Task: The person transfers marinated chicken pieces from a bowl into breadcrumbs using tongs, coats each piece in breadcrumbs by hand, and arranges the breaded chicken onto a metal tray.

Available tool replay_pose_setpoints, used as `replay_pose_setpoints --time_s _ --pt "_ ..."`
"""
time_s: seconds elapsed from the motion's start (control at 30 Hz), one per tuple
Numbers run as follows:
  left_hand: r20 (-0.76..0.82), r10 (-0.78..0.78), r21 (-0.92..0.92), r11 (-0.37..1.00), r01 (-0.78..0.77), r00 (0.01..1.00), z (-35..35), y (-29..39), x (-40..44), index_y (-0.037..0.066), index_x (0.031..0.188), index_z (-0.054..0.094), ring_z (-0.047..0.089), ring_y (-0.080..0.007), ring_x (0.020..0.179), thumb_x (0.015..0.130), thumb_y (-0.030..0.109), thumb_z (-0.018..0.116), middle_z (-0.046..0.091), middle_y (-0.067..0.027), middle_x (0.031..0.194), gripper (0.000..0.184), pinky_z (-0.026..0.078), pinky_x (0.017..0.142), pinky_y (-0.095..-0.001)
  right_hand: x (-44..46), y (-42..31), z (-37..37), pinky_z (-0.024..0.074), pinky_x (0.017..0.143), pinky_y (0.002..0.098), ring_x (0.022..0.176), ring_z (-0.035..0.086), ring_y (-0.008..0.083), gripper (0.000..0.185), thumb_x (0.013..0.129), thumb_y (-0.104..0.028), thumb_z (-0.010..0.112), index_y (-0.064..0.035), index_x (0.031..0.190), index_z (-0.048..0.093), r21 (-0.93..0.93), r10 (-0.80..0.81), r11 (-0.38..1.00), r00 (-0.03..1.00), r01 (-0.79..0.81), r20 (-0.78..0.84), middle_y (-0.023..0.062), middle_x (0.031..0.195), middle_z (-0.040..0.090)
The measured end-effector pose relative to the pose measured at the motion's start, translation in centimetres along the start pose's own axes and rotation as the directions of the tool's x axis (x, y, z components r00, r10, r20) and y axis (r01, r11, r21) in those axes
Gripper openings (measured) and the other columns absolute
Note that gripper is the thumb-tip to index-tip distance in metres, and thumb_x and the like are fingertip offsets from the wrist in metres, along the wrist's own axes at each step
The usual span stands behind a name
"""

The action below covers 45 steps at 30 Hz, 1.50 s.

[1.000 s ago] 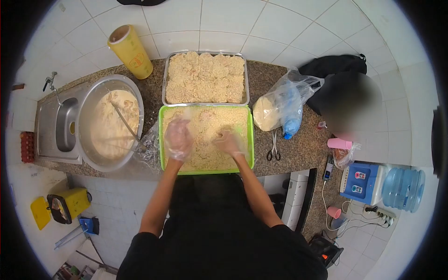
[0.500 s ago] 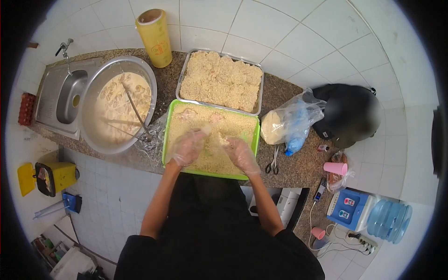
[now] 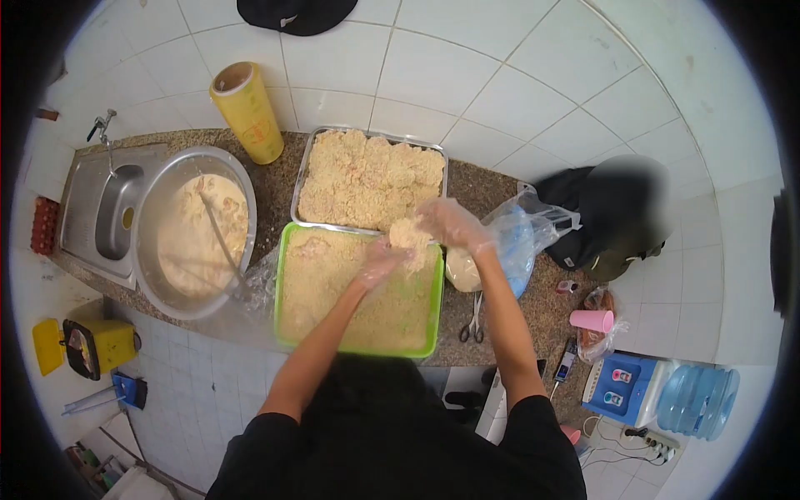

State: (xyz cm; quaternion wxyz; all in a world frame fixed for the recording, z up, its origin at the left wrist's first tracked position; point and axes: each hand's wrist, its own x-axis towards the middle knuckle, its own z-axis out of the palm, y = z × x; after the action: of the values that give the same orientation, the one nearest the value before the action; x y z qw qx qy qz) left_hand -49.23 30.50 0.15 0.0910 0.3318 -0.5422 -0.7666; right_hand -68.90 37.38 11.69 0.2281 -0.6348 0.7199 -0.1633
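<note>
Both my hands wear clear plastic gloves. Between them is a breaded cutlet, coated in pale crumbs, at the far right edge of the green tray. My left hand closes on its near left side, and my right hand grips it from the right. Crumbs fill the green tray, with a partly covered pink piece of meat at its far left. Directly behind stands the metal tray, packed with breaded cutlets.
To the left, a large metal bowl holds meat in creamy liquid with a long utensil, beside the sink. A yellow film roll stands behind. Scissors, a plastic bag and a pink cup lie rightward.
My hands have moved from over the crumbs to the tray's far right edge, bringing the breaded cutlet up between them. The camera view has shifted, showing more wall and a black cap above.
</note>
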Motion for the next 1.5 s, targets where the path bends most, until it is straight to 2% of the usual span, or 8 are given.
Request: replay_pose_setpoints --time_s 0.27,0.47,0.67,0.83,0.97,1.2,1.3,1.5 --pt "-0.149 0.184 0.288 0.948 -0.135 0.972 1.5 -3.6 5.5 0.001 0.12 0.071 0.074 -0.0206 0.091 0.089 0.03 0.081 0.076 -0.0103 0.103 0.044 0.059 0.084 -0.0342 6.9 8.7 3.6 0.0554 0.088 0.0464 0.102 0.069 0.0406 0.035 0.092 -0.028 0.069 -0.0002 0.114 0.072 -0.441 0.294 0.846 0.952 -0.299 -0.083 0.0231 0.109 0.072" --pt "-0.278 0.117 0.518 0.854 0.046 0.953 -3.8 -1.5 -9.5 0.001 0.12 0.072 0.075 -0.0244 0.099 0.092 0.021 0.074 0.077 -0.0134 0.11 0.034 0.059 0.09 -0.0375 3.3 1.9 10.3 0.0477 0.104 0.0515 0.13 0.054 0.047 0.046 0.1 -0.025 0.06 -0.0002 0.139 0.056 -0.167 0.125 0.935 0.733 -0.311 -0.669 0.0271 0.141 0.056" --pt "-0.222 0.0 0.796 0.577 0.182 0.975 -6.9 -1.0 -13.2 0.005 0.122 0.072 0.073 -0.0306 0.105 0.097 0.027 0.068 0.075 -0.0169 0.115 0.034 0.056 0.096 -0.0416 0.6 -0.6 9.1 0.0471 0.107 0.0489 0.124 0.058 0.0464 0.041 0.102 -0.027 0.059 0.0014 0.132 0.061 0.095 0.211 0.975 0.696 -0.202 -0.687 0.0267 0.129 0.064" --pt "0.288 0.374 0.874 0.273 -0.402 0.881 -4.2 -5.9 -12.7 0.003 0.138 0.062 0.069 -0.0386 0.113 0.098 0.03 0.063 0.068 -0.0215 0.131 0.048 0.053 0.099 -0.0484 -5.3 -6.0 12.8 0.0487 0.102 0.0414 0.117 0.067 0.0333 0.043 0.098 -0.03 0.069 -0.0004 0.129 0.069 0.678 0.814 0.526 0.535 -0.514 -0.226 0.0208 0.126 0.071" --pt "0.578 0.288 0.798 -0.004 -0.602 0.764 -2.9 -7.2 -11.5 -0.004 0.131 0.061 0.071 -0.0404 0.104 0.094 0.02 0.058 0.069 -0.026 0.121 0.044 0.056 0.084 -0.0523 -4.6 -3.0 19.1 0.0494 0.102 0.0387 0.115 0.068 0.0281 0.055 0.091 -0.036 0.077 0.0024 0.13 0.069 0.898 0.756 -0.009 0.585 -0.44 0.294 0.0177 0.128 0.072" --pt "0.487 0.205 0.873 -0.103 -0.476 0.849 -6.1 -7.6 -13.4 -0.004 0.107 0.064 0.071 -0.0402 0.069 0.091 0.014 0.056 0.07 -0.0238 0.079 0.025 0.055 0.061 -0.051 -1.6 -7.4 19.5 0.0492 0.103 0.0387 0.12 0.067 0.03 0.07 0.086 -0.044 0.083 0.0108 0.127 0.067 0.76 0.72 0.393 0.688 -0.517 0.095 0.0241 0.128 0.071" --pt "0.284 0.175 0.921 0.224 -0.319 0.943 -7.3 -5.0 -16.6 -0.004 0.108 0.063 0.072 -0.0411 0.08 0.094 0.016 0.056 0.07 -0.0254 0.086 0.025 0.056 0.069 -0.0524 -3.4 -7.4 18.0 0.0516 0.1 0.0397 0.117 0.069 0.0303 0.067 0.084 -0.04 0.084 0.0108 0.125 0.068 0.613 0.728 0.555 0.685 -0.563 -0.029 0.0285 0.125 0.07" --pt "0.223 -0.024 0.961 0.173 -0.215 0.975 -6.8 -4.6 -17.7 -0.002 0.125 0.062 0.071 -0.04 0.104 0.094 0.021 0.059 0.071 -0.0278 0.11 0.038 0.056 0.084 -0.0517 -5.7 -10.2 14.4 0.0564 0.09 0.0412 0.106 0.072 0.0409 0.056 0.085 -0.031 0.082 0.007 0.124 0.069 0.185 0.48 0.876 0.769 -0.446 -0.421 0.0309 0.113 0.072"
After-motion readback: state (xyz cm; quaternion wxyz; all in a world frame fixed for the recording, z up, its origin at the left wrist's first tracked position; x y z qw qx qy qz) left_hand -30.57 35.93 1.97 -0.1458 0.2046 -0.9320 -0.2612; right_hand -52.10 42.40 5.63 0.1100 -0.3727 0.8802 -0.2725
